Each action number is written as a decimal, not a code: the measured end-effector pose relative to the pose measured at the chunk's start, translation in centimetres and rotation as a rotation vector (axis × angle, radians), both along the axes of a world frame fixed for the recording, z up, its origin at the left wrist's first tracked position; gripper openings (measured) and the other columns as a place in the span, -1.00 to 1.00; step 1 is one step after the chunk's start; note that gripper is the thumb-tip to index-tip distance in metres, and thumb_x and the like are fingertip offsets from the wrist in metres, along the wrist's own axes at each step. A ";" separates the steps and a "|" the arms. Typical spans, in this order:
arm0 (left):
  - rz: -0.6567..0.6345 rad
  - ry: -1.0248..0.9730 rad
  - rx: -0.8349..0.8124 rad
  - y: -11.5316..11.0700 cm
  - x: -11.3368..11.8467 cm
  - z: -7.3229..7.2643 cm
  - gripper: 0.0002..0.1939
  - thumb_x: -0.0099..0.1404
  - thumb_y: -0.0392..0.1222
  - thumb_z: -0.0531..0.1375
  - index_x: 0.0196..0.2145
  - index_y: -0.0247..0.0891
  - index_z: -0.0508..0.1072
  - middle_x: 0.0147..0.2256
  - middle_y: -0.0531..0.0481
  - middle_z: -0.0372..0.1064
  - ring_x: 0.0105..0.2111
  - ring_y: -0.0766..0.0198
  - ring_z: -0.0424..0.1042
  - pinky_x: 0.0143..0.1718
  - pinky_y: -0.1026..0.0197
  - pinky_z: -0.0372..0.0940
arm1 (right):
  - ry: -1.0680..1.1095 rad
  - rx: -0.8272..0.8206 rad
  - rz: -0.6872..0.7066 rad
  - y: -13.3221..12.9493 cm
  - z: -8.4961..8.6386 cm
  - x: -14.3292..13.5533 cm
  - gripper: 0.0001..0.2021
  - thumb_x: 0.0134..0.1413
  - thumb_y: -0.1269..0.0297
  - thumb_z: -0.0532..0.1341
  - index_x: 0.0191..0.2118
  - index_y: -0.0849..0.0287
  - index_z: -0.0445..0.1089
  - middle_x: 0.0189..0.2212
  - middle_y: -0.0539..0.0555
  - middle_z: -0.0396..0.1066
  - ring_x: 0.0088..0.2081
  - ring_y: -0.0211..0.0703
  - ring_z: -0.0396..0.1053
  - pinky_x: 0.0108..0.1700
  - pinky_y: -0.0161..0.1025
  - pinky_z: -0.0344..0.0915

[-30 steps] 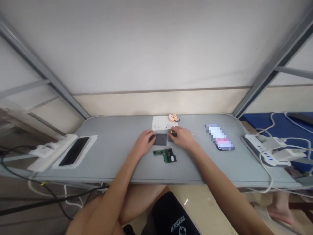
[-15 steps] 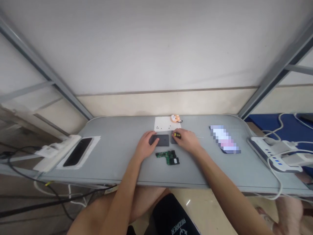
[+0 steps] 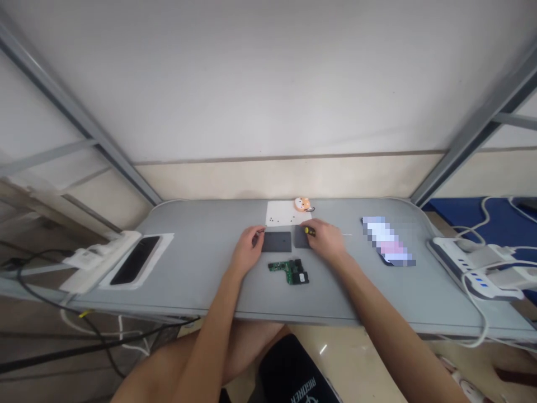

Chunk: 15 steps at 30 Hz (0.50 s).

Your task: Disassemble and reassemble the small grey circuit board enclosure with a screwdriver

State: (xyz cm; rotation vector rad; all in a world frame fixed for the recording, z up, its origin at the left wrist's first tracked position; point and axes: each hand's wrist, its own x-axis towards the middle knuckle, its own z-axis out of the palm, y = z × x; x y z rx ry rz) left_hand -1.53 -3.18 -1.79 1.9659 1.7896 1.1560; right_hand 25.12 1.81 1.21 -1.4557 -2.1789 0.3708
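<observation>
My left hand [image 3: 248, 249] has its fingers curled around the left end of a dark grey flat rectangular panel [image 3: 277, 242] lying on the desk. In my right hand [image 3: 325, 238] is a small screwdriver [image 3: 310, 231] with a yellow and black handle, its thin shaft pointing right. Beneath that hand's fingers lies a second dark grey flat piece [image 3: 301, 237], partly covered. Closer to my body is a green circuit board [image 3: 289, 271] with black parts. Behind the panels, several tiny dark screws [image 3: 271, 219] rest on a white sheet [image 3: 282, 208].
An orange and white animal-face trinket [image 3: 302, 204] sits on the sheet's far right corner. A phone [image 3: 388, 240] with a lit screen lies at right, beside a power strip [image 3: 474, 268]. Another phone [image 3: 136, 260] is at left, next to a white power strip [image 3: 103, 263] with cables.
My left thumb has drawn back left from the middle of the panel to its end. My right hand has shifted slightly right, uncovering more of the second dark piece.
</observation>
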 end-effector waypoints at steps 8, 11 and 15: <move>0.038 -0.039 -0.025 -0.2 0.0 0.0 -0.76 0.48 -0.15 0.12 -0.01 -0.19 0.52 -0.11 -0.09 0.53 -0.16 0.18 0.50 0.02 0.07 0.42 | 0.014 -0.037 0.024 0.2 0.0 0.1 -0.64 0.12 0.48 0.18 -0.05 0.00 0.58 0.04 0.00 0.60 -0.04 0.01 0.54 -0.11 -0.18 0.31; 0.045 -0.075 -0.037 -0.1 0.0 0.0 -0.77 0.48 -0.17 0.12 -0.01 -0.19 0.52 -0.13 -0.09 0.53 -0.14 0.17 0.51 0.01 0.08 0.42 | 0.013 -0.042 0.044 0.3 0.1 0.3 -0.64 0.11 0.48 0.17 -0.08 -0.01 0.58 0.02 -0.03 0.60 -0.05 -0.01 0.54 -0.11 -0.20 0.30; 0.067 -0.083 -0.034 0.0 -0.3 -0.3 -0.78 0.47 -0.21 0.13 -0.01 -0.19 0.53 -0.15 -0.10 0.51 -0.15 0.17 0.51 0.01 0.08 0.43 | -0.003 -0.053 0.007 0.6 0.0 0.7 -0.65 0.10 0.49 0.17 -0.11 -0.05 0.58 -0.03 -0.05 0.62 -0.08 -0.02 0.54 -0.13 -0.20 0.30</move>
